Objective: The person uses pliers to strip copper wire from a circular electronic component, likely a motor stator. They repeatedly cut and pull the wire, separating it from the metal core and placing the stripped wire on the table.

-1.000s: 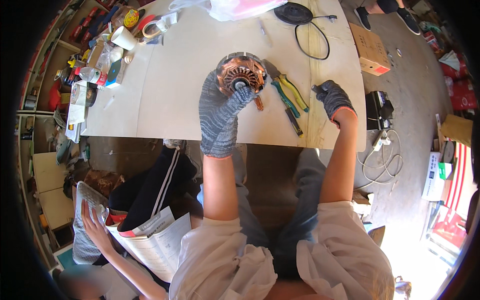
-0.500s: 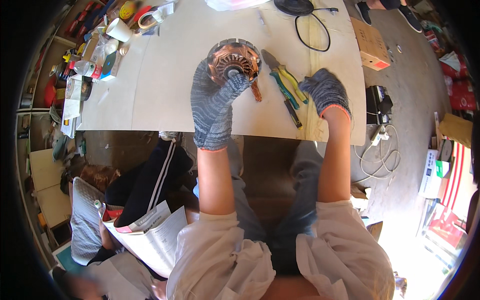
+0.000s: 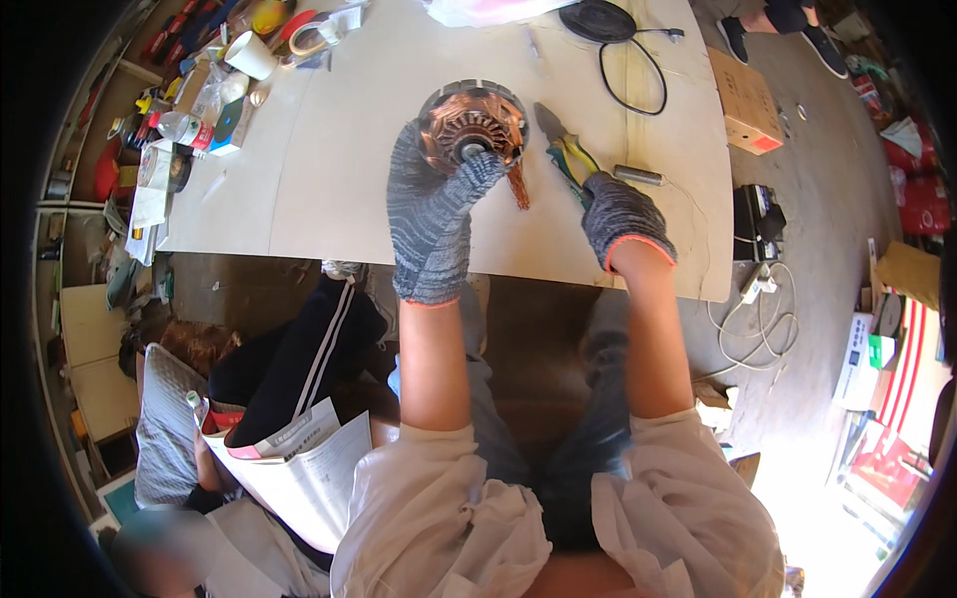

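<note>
My left hand (image 3: 434, 214), in a grey knit glove, grips a round motor stator (image 3: 474, 125) with copper windings and holds it over the pale table (image 3: 329, 179). A tuft of loose copper wire (image 3: 519, 189) hangs from the stator's right side. My right hand (image 3: 620, 214), also gloved, rests on the table with its fingers curled over the handle ends of the green and yellow pliers (image 3: 563, 149), which lie flat just right of the stator.
A short metal cylinder (image 3: 638, 176) lies beyond my right hand. A black cable (image 3: 638, 70) loops at the far edge. A cardboard box (image 3: 743, 100) stands right of the table. Cup (image 3: 244, 55), bottle (image 3: 179, 128) and clutter fill the far left. A seated person's open book (image 3: 299, 468) is lower left.
My right hand has slid left from beside the pliers onto their handles. My left hand keeps hold of the stator, which sits slightly lower and nearer in the picture.
</note>
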`<state>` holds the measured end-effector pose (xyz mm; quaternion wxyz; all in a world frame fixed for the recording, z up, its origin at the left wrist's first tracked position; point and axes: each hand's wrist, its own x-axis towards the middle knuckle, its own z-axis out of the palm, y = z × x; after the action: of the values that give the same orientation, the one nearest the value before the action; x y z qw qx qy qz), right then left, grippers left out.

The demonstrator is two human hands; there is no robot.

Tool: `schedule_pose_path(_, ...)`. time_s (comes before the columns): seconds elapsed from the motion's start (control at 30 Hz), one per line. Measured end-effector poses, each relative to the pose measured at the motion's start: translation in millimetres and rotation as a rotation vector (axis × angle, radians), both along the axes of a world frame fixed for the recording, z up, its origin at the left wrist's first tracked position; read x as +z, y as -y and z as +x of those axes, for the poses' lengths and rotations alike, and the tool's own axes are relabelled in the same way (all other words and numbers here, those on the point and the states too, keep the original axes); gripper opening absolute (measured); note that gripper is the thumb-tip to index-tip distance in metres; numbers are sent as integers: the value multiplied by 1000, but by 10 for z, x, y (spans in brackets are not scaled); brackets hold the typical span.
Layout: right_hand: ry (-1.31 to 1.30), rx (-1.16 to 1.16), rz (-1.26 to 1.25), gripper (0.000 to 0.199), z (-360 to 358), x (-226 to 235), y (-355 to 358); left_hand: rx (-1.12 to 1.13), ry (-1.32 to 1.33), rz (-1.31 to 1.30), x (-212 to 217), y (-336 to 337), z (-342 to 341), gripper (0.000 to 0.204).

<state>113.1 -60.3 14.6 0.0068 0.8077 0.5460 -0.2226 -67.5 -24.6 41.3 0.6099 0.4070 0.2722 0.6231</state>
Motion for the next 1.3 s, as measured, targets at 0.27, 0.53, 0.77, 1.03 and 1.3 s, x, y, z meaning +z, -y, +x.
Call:
schedule_pose_path(0.27, -546, 5, 404, 22, 392, 319, 149, 7, 47, -9, 54, 24, -13, 64)
schedule_pose_path(0.53, -940, 48, 719, 23, 185, 809, 343, 80, 3, 67, 222, 91, -55, 62)
schedule_pose_path(0.77, -869, 172, 843, 25, -69, 744, 284, 156, 69, 28, 251, 120, -53, 54)
schedule_pose_path(1.03, -875, 213, 909, 25, -148, 669, 240, 205, 92, -13, 258, 114, -78, 53)
schedule_pose_path(1.3, -867, 231, 914, 26, -264, 629, 184, 219, 98, 1, 246, 147, -74, 52)
